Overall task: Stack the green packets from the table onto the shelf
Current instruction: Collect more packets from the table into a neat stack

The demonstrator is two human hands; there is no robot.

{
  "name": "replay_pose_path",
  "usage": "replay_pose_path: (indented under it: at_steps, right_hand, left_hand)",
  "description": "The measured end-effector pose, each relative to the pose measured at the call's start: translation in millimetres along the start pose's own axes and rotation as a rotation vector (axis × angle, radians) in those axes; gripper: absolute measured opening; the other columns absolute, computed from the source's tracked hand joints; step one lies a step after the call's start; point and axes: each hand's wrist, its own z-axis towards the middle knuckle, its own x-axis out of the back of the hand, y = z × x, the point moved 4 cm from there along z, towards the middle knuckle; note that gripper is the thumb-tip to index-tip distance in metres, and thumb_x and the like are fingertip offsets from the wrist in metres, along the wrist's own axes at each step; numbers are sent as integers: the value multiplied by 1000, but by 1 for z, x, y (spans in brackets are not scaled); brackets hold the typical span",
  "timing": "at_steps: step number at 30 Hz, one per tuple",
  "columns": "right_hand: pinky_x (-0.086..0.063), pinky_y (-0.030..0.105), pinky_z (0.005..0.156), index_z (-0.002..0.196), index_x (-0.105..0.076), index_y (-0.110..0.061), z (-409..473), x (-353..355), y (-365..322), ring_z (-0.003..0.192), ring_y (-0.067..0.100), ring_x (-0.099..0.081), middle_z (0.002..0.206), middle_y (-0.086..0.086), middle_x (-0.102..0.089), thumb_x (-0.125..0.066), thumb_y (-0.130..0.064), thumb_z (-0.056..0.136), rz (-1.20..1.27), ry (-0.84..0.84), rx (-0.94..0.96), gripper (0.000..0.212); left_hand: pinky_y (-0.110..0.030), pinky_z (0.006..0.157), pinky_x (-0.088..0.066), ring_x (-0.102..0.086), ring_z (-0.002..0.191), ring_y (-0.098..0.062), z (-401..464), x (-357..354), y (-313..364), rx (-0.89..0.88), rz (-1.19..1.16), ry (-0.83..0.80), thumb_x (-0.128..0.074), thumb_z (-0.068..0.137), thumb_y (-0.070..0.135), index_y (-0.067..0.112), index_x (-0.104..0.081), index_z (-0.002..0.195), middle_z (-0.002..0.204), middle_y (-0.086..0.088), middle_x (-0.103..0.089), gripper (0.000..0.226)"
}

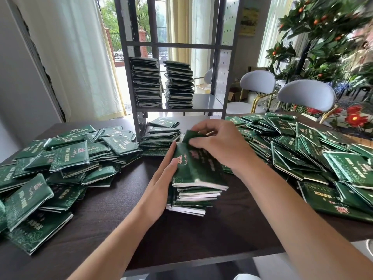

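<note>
Stack of green packets sits mid-table, btwn two loose heaps. Packets look light, soft, glossy, so prob slippery; the stack already leans. Best clamp it from both sides, low, w/ support underneath. Left hand: fingers straight, flat against the stack's left side. Right hand: fingers curled, pinching the top packet. Shelf behind holds two stacks.

Dark green packets with pale lettering lay in loose heaps left and right on the bench. A neat pile stood mid-bench. On the grey shelf stood two tall stacks, side by side.
</note>
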Motion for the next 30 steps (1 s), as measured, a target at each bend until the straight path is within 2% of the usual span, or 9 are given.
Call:
replay_pose_path:
  at_steps: [4,9,12,14,16,19,23,26,30]
  right_hand:
    - [-53,29,73,96,-73,-31,10,-11,-4,80,11,-62,88,-6,-66,-78,-14,82,-211,1,48,23]
    - [-46,29,92,116,-69,-33,4,-18,2,110,13,-56,119,-6,-61,-69,-19,89,-260,157,112,30]
    - [-42,15,83,133,-58,-32,-6,-6,12,106,-2,-55,134,-7,-51,-60,-23,97,58,211,-41,37]
    - [-41,28,96,136,-54,-35,-14,-6,26,117,6,-50,142,-8,-48,-56,-29,99,351,175,-271,37]
    - [-40,47,108,115,-61,-32,-25,-12,37,107,18,-56,131,-1,-57,-56,-36,97,568,137,-483,19]
    - [-56,40,77,92,-70,-17,-39,-32,43,69,26,-68,87,9,-72,-55,-38,95,832,8,-612,26]
    - [-60,46,85,135,-61,-24,-35,-46,46,91,31,-74,102,9,-76,-63,-35,87,787,84,-572,50]
    - [-61,45,82,140,-58,-24,-31,-47,43,97,33,-74,104,10,-76,-61,-29,93,757,104,-612,47]
    - [-57,34,64,91,-72,-13,-28,-44,42,62,26,-70,74,9,-73,-58,-30,96,760,27,-643,23]
  left_hand:
    - [-26,112,-39,-52,133,1,8,4,-4,83,-13,-14,-49,95,67,34,-44,149,153,14,-49,63]
    - [-14,97,-49,-60,122,3,-9,-5,5,-28,-16,-18,-50,94,40,34,-35,153,128,24,-67,61]
    - [-19,101,-48,-60,125,-5,-5,-3,1,-5,-46,-30,-56,92,38,34,-32,155,132,16,-67,68]
    - [-31,119,-35,-48,138,-2,-6,-3,-1,-10,0,-51,-64,92,53,46,-28,156,141,24,-58,73]
    - [-34,125,-23,-40,140,5,-5,1,-2,2,25,-42,-60,86,60,60,-29,148,143,34,-51,70]
    - [-41,127,-17,-31,148,-2,-4,-2,-5,21,5,-94,-51,89,64,79,-29,133,161,23,-32,52]
    - [-41,126,-22,-32,149,-9,-7,-10,-5,6,-77,-128,-44,96,58,70,-35,138,163,11,-34,45]
    - [-29,117,-36,-47,140,-7,-7,-11,-3,23,-109,-70,-40,103,51,51,-38,140,153,11,-49,37]
    - [-29,117,-36,-47,139,-5,-5,-7,-4,11,-59,-12,-34,100,60,51,-35,144,154,11,-47,45]
